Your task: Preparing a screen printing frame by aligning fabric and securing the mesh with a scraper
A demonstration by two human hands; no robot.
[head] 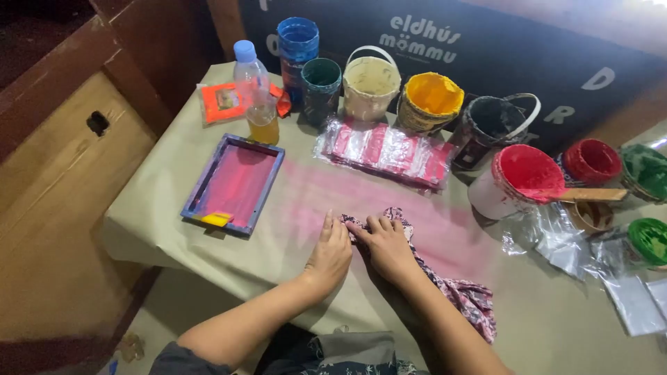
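The table point(556, 326) has a tan cover with a pink smear, and paint pots stand at the back. Your left hand point(330, 253) lies flat and spread on the patterned cloth point(458, 288); your right hand point(385, 244) presses it too, fingers spread, near the pink frame point(235, 184)

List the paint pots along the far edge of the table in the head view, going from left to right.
Blue pot → dark green pot → cream bucket → yellow pot → black bucket → red bucket → smaller red pot → green pot.
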